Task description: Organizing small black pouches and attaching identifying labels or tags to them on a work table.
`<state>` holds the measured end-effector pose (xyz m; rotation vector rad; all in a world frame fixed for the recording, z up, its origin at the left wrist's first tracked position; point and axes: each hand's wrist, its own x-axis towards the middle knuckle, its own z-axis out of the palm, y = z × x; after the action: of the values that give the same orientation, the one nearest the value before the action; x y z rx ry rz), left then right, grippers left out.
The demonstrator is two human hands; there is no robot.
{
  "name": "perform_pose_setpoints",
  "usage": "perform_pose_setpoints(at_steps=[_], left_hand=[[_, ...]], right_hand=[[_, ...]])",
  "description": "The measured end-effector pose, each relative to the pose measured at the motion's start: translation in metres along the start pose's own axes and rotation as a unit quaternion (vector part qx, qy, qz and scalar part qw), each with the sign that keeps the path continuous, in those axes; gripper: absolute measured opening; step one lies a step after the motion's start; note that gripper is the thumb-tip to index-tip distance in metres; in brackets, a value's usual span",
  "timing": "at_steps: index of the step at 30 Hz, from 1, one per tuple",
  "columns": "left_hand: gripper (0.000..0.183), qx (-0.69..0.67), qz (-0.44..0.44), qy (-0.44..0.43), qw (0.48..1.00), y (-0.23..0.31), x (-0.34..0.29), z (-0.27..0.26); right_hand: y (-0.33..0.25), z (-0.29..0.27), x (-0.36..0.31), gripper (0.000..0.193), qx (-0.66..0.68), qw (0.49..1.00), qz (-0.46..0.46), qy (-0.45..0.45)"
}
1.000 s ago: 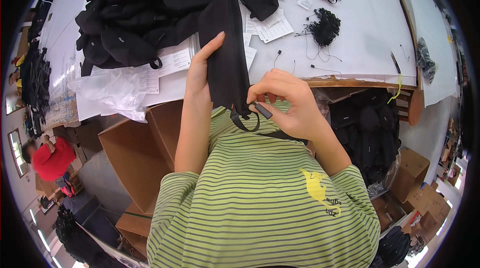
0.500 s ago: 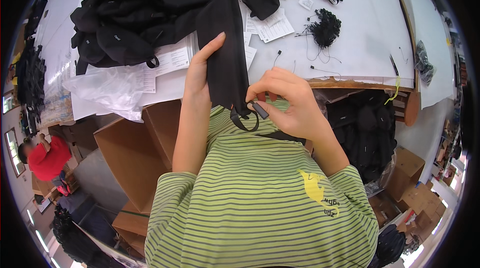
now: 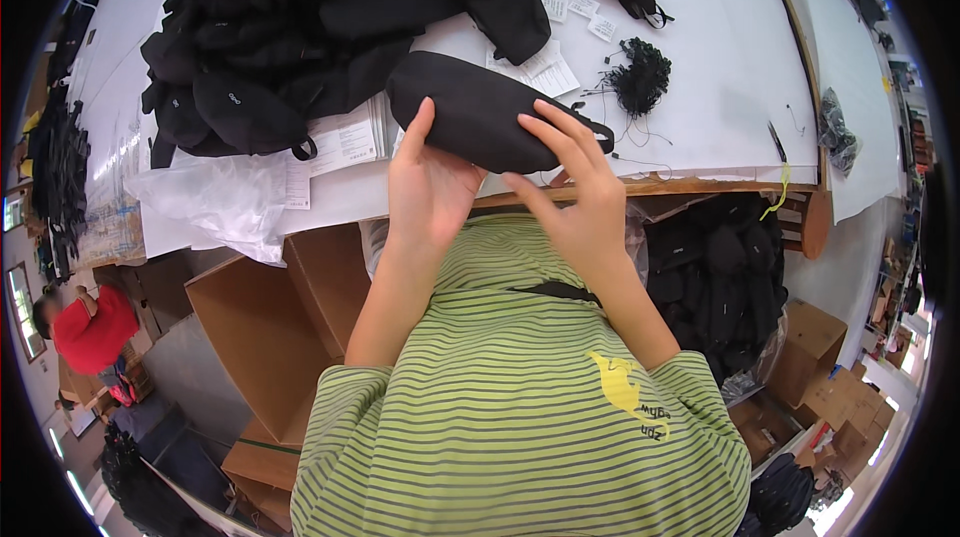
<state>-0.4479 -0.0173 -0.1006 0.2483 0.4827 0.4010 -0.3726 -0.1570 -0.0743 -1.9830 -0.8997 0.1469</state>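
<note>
A plain black fabric pouch point(image 3: 470, 102) is held up in front of me at the table's near edge, slanting down toward the right. My left hand point(image 3: 435, 187) grips its left part, thumb on the face and the other fingers mostly hidden behind. At the right end my right hand point(image 3: 585, 202) has its fingers over the face and its thumb by the lower edge. A black loop point(image 3: 604, 137) sticks out past that end. The zipper and any small tab on it are out of sight.
Many black pouches point(image 3: 250, 47) lie heaped on the white table at the back left. Beyond my right hand are a tangle of black tag strings point(image 3: 640, 77) and small white labels point(image 3: 583, 5). A plastic bag point(image 3: 225, 202) and an open carton point(image 3: 265, 327) are at the left.
The pouch has swung from upright to slanting sideways, its loop end now at the right. My right hand has let go of a small dark tab and holds the pouch's body.
</note>
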Motion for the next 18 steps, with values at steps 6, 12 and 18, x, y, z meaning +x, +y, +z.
perform_pose_setpoints(at_steps=[6,12,18], left_hand=[[0.05,0.282,0.171,-0.009,0.944,0.016,0.002,-0.027],[0.055,0.47,0.249,-0.025,0.846,0.031,0.001,-0.027],[0.031,0.446,0.283,-0.024,0.849,0.027,0.012,-0.037]], right_hand=[[0.036,-0.015,0.01,0.032,0.237,0.967,0.087,-0.027],[0.047,-0.013,0.018,0.03,0.282,0.956,0.073,-0.032],[0.051,-0.024,0.024,0.031,0.319,0.937,0.138,-0.045]])
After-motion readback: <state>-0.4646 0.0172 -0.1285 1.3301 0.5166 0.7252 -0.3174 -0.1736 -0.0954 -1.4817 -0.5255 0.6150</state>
